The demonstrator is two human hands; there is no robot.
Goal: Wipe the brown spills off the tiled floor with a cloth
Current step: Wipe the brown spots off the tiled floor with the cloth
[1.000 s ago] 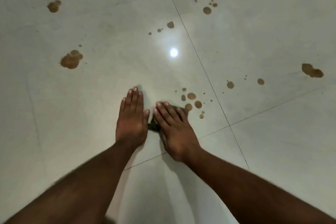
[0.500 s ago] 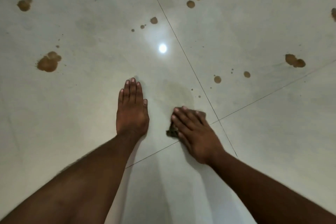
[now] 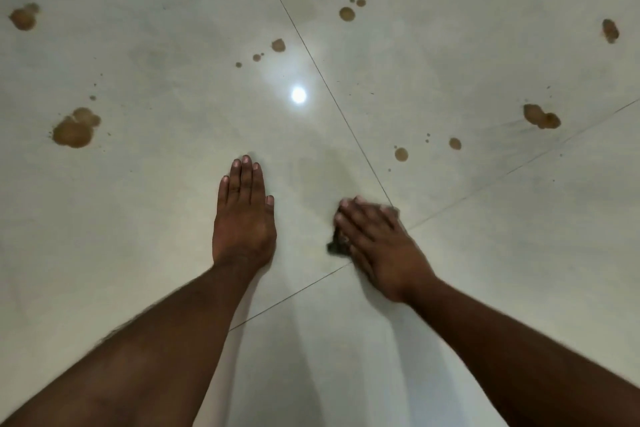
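Wiping with right hand [image 3: 379, 246], fingers flat, pressing dark cloth [image 3: 337, 244] onto tiled floor [image 3: 485, 288] at frame centre. Left hand [image 3: 244, 218] spread flat, bracing. Press evenly, sweep toward nearest brown spills [image 3: 401, 153] upper right, lifting residue without smearing.

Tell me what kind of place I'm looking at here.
Probably an indoor room, though which one can't be told. The glossy pale tiled floor has thin grout lines and mirrors a round ceiling light. Brown spills dot the tiles.
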